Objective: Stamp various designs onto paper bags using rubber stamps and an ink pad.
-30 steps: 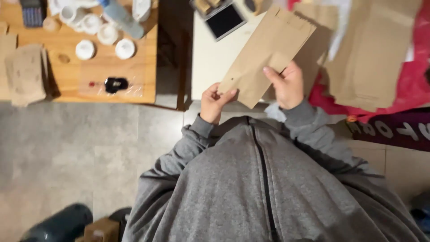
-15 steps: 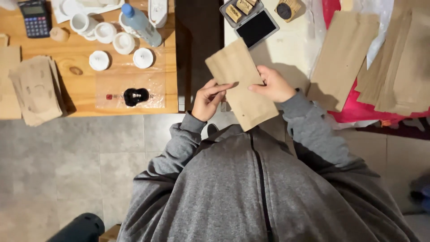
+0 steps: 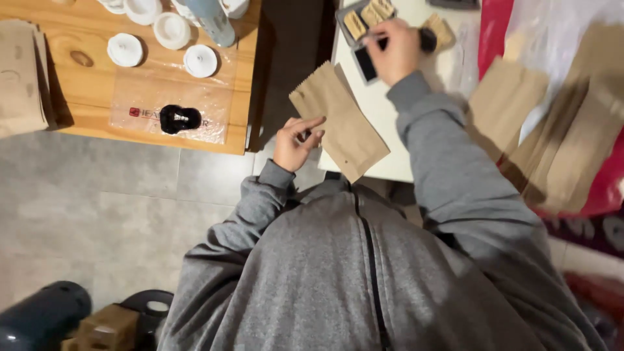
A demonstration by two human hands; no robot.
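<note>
My left hand [image 3: 296, 143] pinches the left edge of a brown paper bag [image 3: 339, 121], which lies slanted over the near corner of the white table [image 3: 383, 123]. My right hand [image 3: 393, 47] reaches to the back of the table, closed around a dark round-handled stamp [image 3: 427, 40] next to a black ink pad [image 3: 366, 64] and wooden stamps in a tray [image 3: 367, 15]. Grey sleeves cover both my arms.
Several brown paper bags [image 3: 552, 123] lie piled at the right on a red cloth [image 3: 604, 188]. The wooden table [image 3: 91, 110] at the left carries white lids [image 3: 200, 60], a bottle [image 3: 208, 19], a plastic sleeve with a black object [image 3: 179, 118] and folded bags [image 3: 19, 78]. Grey tile floor lies below.
My right hand let go of the bag and moved up to the stamp at the back of the table. The bag now rests on the table, held by my left hand alone.
</note>
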